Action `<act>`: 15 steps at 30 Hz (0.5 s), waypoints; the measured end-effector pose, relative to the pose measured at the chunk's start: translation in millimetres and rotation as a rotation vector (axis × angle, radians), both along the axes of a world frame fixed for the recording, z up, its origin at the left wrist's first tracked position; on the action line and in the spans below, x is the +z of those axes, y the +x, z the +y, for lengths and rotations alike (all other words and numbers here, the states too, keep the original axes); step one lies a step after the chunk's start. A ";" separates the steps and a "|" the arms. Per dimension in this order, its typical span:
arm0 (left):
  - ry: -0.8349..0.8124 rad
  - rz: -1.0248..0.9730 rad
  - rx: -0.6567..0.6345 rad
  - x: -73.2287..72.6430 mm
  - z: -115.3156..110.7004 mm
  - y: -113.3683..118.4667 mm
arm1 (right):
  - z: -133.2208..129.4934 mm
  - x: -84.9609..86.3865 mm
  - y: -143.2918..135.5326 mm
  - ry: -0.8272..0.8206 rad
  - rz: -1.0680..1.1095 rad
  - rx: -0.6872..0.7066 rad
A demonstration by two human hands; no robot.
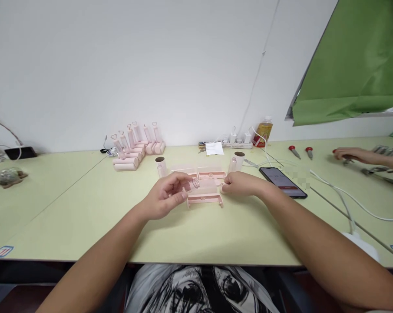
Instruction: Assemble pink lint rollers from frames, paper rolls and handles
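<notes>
My left hand (165,196) has its thumb and fingers curled round a clear pink piece (193,184) with a looped end. Close to its right, my right hand (240,183) is closed in a pinch; what it holds is too small to tell. Just in front of my hands lies a pink plastic frame (204,199) with raised ends. Behind it are another pink frame (212,175) and clear covers. Two pinkish cylinders with dark open tops, a left one (161,167) and a right one (238,161), stand upright behind my hands.
Assembled pink pieces (126,163) stand in a group at the back left. A phone (282,182) lies right of my right hand, near white cables. A power strip (237,144) and a bottle (263,131) are by the wall. Another person's hand (349,154) is among tools at the far right.
</notes>
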State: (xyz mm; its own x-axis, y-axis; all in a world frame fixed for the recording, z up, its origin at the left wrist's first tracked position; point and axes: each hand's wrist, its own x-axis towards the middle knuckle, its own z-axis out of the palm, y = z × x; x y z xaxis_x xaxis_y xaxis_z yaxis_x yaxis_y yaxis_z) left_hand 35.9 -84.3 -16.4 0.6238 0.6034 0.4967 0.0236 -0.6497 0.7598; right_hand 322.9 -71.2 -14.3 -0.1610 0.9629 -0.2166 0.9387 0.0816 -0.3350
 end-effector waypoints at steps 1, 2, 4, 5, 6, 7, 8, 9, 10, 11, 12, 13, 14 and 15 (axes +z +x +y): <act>0.025 0.034 0.016 0.6 0.1 -0.2 | 1.9 -2.7 -0.7 0.000 0.001 -0.010; 0.040 0.064 0.027 1.3 0.4 -0.5 | 3.5 -5.0 -1.1 0.001 0.006 -0.018; 0.038 0.107 0.030 2.7 0.9 -0.8 | 6.4 -9.4 -1.3 0.013 0.009 -0.019; 0.026 0.124 0.025 3.3 1.2 -1.1 | 7.8 -11.5 -1.1 0.021 0.008 -0.014; 0.015 0.139 0.017 3.7 1.3 -1.3 | 9.2 -13.7 -0.9 0.033 0.007 -0.009; 0.005 0.153 0.004 3.9 1.5 -1.6 | 10.7 -15.9 -0.6 0.049 0.006 -0.006; 0.001 0.167 -0.014 3.9 1.6 -1.9 | 12.2 -17.9 -0.3 0.066 0.006 -0.005; 0.001 0.178 -0.037 3.8 1.7 -2.2 | 13.4 -19.5 0.1 0.083 0.007 -0.007; 0.006 0.188 -0.059 3.5 1.8 -2.5 | 14.3 -20.3 0.6 0.093 0.008 -0.009; 0.013 0.193 -0.077 3.2 1.7 -2.7 | 14.6 -20.1 1.4 0.098 0.009 -0.013; 0.020 0.195 -0.088 2.8 1.4 -2.7 | 14.3 -18.6 2.2 0.097 0.013 -0.015; 0.028 0.195 -0.090 2.6 1.0 -2.5 | 13.3 -15.9 3.0 0.094 0.020 -0.017; 0.038 0.192 -0.079 2.4 0.3 -2.0 | 11.5 -11.9 3.5 0.100 0.035 -0.018; 0.050 0.186 -0.060 2.3 -0.4 -1.4 | 9.1 -7.1 3.5 0.127 0.062 -0.018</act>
